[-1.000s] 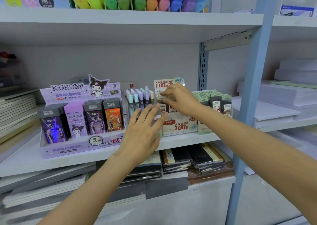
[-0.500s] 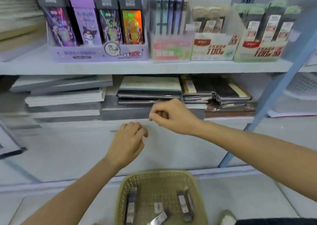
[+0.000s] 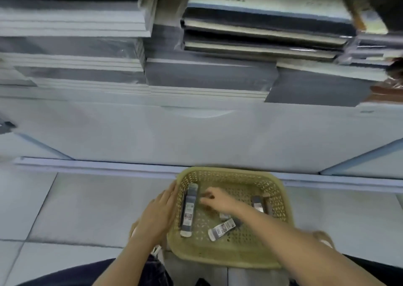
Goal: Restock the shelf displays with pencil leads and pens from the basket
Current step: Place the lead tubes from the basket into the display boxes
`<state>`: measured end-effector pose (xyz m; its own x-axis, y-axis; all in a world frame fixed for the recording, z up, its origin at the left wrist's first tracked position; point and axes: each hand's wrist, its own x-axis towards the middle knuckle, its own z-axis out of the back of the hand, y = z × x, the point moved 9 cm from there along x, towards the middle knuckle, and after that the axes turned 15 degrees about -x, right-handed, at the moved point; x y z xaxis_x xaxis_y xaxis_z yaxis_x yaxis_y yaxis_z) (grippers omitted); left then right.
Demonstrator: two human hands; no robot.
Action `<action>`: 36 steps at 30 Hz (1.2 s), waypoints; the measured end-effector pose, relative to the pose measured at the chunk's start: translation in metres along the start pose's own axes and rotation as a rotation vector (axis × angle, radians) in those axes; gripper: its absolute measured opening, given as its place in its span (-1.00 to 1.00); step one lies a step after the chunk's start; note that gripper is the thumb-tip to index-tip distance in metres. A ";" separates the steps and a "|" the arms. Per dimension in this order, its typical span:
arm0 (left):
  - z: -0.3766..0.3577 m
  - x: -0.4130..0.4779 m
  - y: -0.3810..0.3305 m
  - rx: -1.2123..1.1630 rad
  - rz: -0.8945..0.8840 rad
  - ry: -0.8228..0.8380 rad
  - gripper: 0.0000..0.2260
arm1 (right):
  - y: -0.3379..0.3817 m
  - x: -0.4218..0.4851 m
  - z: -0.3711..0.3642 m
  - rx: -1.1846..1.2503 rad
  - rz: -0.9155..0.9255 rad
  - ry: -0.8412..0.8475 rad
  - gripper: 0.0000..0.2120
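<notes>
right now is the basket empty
No, several lead packs lie in the basket where the right hand reaches.

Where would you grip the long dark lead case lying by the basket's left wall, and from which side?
Probably pinch the lead case mid-length across its narrow width, from above and the open right side: it lies flat, lengthwise along the basket wall, which blocks the left.

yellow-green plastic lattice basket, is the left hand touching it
Touching. The head view shows the left hand lying with straight fingers against the left wall of the yellow-green plastic lattice basket, with no gap visible between them.
</notes>
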<state>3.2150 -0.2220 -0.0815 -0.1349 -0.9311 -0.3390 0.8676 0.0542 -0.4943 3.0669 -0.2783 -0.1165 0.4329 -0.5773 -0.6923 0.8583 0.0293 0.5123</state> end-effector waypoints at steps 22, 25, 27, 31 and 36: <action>0.014 0.009 -0.016 -0.973 0.224 -0.062 -0.70 | 0.002 0.017 0.006 0.739 0.036 -0.064 -0.67; -0.011 0.008 -0.031 -1.424 0.400 0.126 -0.74 | 0.018 0.013 0.013 0.816 0.124 -0.066 -0.66; -0.009 0.005 -0.035 -1.508 0.398 0.119 -0.82 | 0.024 0.009 0.018 0.747 0.151 -0.097 -0.68; 0.004 0.002 -0.026 -1.377 0.372 0.044 -0.84 | 0.029 0.003 0.028 0.669 0.177 -0.170 -0.83; 0.027 -0.001 -0.039 -1.382 0.269 0.049 -0.80 | 0.048 -0.018 0.043 0.776 0.272 -0.144 -0.87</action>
<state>3.1941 -0.2333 -0.0402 -0.0833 -0.8240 -0.5605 -0.2907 0.5581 -0.7772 3.0880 -0.3021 -0.0576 0.5129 -0.7315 -0.4492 0.2729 -0.3572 0.8933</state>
